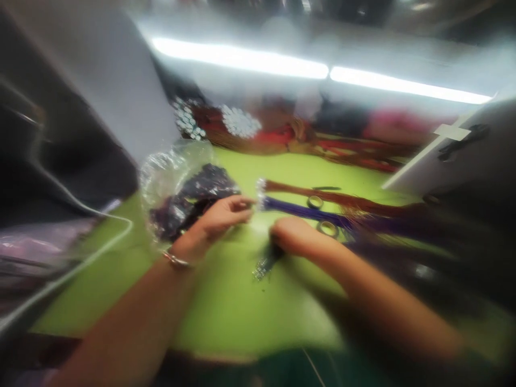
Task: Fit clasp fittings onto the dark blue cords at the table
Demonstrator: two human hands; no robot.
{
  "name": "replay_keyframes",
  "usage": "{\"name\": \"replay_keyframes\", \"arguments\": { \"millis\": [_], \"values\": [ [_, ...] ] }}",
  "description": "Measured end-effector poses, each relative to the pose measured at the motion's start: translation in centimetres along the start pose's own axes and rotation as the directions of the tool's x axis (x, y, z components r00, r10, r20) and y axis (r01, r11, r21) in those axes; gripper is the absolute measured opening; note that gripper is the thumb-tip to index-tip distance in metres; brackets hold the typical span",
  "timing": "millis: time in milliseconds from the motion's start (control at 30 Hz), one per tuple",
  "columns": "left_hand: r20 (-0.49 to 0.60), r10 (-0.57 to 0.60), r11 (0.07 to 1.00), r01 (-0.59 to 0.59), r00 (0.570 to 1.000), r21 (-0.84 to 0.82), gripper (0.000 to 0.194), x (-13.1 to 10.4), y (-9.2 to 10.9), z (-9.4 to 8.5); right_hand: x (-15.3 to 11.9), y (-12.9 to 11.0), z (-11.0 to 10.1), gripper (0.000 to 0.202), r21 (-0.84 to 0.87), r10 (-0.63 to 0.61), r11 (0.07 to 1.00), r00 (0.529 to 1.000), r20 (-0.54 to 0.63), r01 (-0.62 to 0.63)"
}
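Head view, blurred towards the edges. Right hand: curled around a dark bundle, its silvery ends poking out towards the near edge of the worktop. Left hand: thumb and fingers narrow, just beside the white ends of the laid-out bundles; can't tell if I pinch anything.

Risks, as I judge them. My right hand covers most of the dark bundle, so a loose grip could let strands slip unseen. The silvery ends sit low and could catch on the worktop. A careless left fingertip could knock the white ends and mix the brown bundle with the blue bundle, since they lie so near each other. A sweep of my right arm could drag the tape rolls along. The bracelet could snag the clear bag beside my left wrist.

Count: two hands; one dark bundle, one brown, one blue; two tape rolls; one slim dark stick beyond the brown bundle; one bag, towards the worktop's left edge, its dark contents uncountable; one bracelet; two white-ended clusters along the far edge. Single strands: too blurred to number.
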State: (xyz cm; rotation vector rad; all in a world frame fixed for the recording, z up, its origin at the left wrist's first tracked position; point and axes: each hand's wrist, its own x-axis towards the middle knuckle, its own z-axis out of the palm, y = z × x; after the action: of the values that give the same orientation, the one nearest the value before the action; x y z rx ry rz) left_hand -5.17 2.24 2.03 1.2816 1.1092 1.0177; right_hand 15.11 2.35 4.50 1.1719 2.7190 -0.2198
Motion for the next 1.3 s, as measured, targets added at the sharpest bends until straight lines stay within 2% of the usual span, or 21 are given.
{"name": "replay_keyframes", "arguments": {
  "millis": [67,133,200,300,333,433,467,533,667,767,900,1000,1167,1300],
  "values": [
    [0.178,-0.087,0.992,0.069,0.98,0.105,0.042,-0.1,-0.6,0.6,-0.3,0.1,0.0,0.021,0.02,-0.055,0.998,0.998,0.016,0.055],
    [0.307,-0.152,0.973,0.088,0.939,0.212,0.038,-0.3,-0.9,1.0,-0.6,0.7,0.1,0.021,0.058,-0.051,0.997,0.999,-0.006,0.051],
    [0.371,-0.164,0.962,0.065,0.914,0.264,0.034,-0.4,-1.0,1.3,-1.0,1.4,0.1,0.023,0.075,0.002,0.997,1.0,-0.028,0.0],
    [0.398,-0.137,0.948,0.002,0.907,0.32,0.025,-0.7,-0.7,1.3,-1.5,2.4,0.1,0.025,0.069,0.1,0.993,0.994,-0.053,-0.096],
    [0.435,-0.139,0.94,-0.02,0.89,0.341,0.023,-0.8,-0.5,1.3,-1.6,2.6,0.1,0.025,0.074,0.129,0.99,0.99,-0.065,-0.124],
    [0.582,-0.169,0.927,-0.071,0.795,0.367,0.022,-1.1,0.1,1.1,-1.7,2.9,0.0,0.025,0.141,0.174,0.977,0.98,-0.099,-0.159],
    [0.592,-0.174,0.929,-0.068,0.787,0.364,0.023,-1.2,0.3,1.0,-1.7,3.0,-0.1,0.025,0.169,0.176,0.973,0.978,-0.11,-0.156],
    [0.528,-0.172,0.939,-0.024,0.832,0.343,0.027,-1.3,0.6,0.6,-1.7,3.0,-0.4,0.024,0.195,0.181,0.969,0.974,-0.137,-0.153],
    [0.285,-0.157,0.972,0.098,0.945,0.213,0.033,-0.9,1.0,-0.5,-1.7,2.6,-1.5,0.025,0.091,0.256,0.966,0.938,-0.235,-0.241],
    [0.132,-0.13,0.991,0.125,0.983,0.046,0.036,-0.4,0.8,-0.6,-1.4,2.2,-2.4,0.026,-0.015,0.284,0.954,0.915,-0.286,-0.301],
    [0.081,-0.221,0.943,0.234,0.972,-0.236,0.039,0.0,-0.4,0.8,-0.8,1.5,-2.5,0.024,-0.03,0.266,0.958,0.923,-0.28,-0.285],
    [0.104,-0.236,0.889,0.258,0.966,-0.378,0.036,0.1,-1.4,2.1,-0.5,1.1,-1.4,0.025,0.159,0.251,0.965,0.915,-0.315,-0.21],
    [0.209,-0.276,0.801,0.345,0.938,-0.49,0.031,-0.1,-1.9,3.3,-0.5,1.0,1.4,0.024,0.5,0.308,0.863,0.858,-0.412,-0.069],
    [0.158,-0.287,0.791,0.327,0.945,-0.517,0.031,-0.1,-1.8,3.4,-0.4,1.3,2.7,0.021,0.631,0.307,0.775,0.889,-0.34,-0.027]
  ]
}}
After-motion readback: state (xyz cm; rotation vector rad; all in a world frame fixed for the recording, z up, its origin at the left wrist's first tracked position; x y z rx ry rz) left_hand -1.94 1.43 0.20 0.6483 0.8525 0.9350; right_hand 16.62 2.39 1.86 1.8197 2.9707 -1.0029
